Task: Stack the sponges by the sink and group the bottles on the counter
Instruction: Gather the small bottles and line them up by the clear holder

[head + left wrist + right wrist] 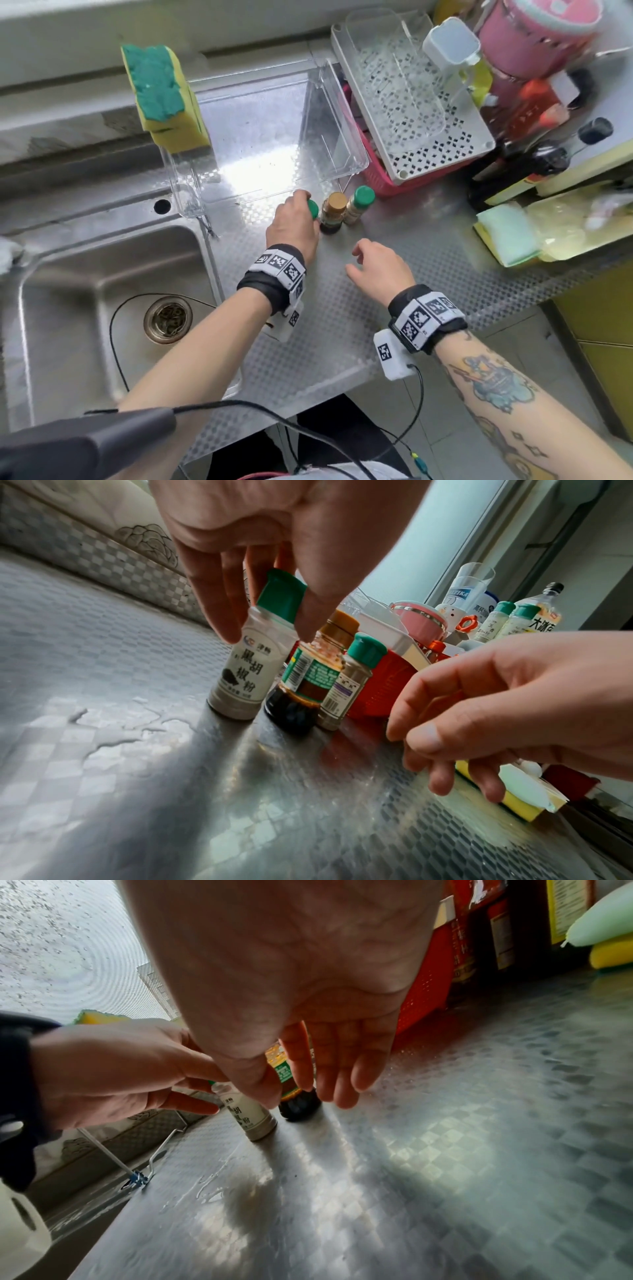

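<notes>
Head view, left hand: the left hand (294,224) reaches forward over the steel counter (342,308), fingers curled down round the green cap of the pepper bottle (312,208).
Head view, right hand: the right hand (380,265) hovers low over the counter, fingers loosely bent, holding nothing.
Head view, bottles: the pepper bottle, a brown-capped sauce bottle (332,212) and a second green-capped spice bottle (358,204) stand upright in a close row.
Head view, sponges: stacked sponges (164,99) sit on the corner of a clear rack (274,137) behind the sink (102,308).
Head view, surroundings: a pink basket (376,178) under a white perforated tray (428,137) stands just behind the bottles.
Left wrist view: thumb and fingers (219,593) pinch the pepper bottle (246,669) at its neck; its base rests on the counter, just beside the sauce bottle (308,680).
Right wrist view: fingers (342,1064) hang relaxed in front of the sauce bottle (299,1107), partly hiding it; the left hand (113,1074) grips the pepper bottle (251,1118).
</notes>
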{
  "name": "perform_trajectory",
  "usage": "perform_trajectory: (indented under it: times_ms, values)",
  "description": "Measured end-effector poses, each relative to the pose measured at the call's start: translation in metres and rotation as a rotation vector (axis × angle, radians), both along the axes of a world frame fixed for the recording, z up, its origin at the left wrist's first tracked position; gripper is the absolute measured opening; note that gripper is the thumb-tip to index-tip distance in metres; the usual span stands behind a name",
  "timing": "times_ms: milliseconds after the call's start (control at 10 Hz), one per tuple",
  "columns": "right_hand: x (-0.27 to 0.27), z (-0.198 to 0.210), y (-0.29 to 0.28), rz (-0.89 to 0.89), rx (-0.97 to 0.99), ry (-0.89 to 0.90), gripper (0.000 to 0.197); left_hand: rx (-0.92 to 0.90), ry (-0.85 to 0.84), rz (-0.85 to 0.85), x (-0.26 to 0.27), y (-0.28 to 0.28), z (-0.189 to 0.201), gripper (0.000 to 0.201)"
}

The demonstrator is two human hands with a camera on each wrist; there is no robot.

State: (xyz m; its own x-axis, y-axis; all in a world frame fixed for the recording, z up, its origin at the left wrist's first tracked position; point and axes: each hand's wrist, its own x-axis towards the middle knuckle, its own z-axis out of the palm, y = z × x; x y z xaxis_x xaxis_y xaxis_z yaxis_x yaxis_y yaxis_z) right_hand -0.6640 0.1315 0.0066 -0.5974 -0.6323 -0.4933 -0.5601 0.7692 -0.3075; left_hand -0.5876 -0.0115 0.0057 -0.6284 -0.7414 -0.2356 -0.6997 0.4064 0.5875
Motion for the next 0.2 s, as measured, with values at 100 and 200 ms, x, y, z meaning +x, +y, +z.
perform_trajectory:
  times_ms: [100,200]
  values:
    - [-0.001,0.004,-0.007,0.027,-0.013,0.008,0.034,0.064,-0.018,0.034,0.001,0.000,0.006,0.058]
    - [-0.001,0.006,-0.005,0.024,-0.063,0.010,0.032,0.088,-0.038,0.064,0.015,0.001,0.008,0.069]
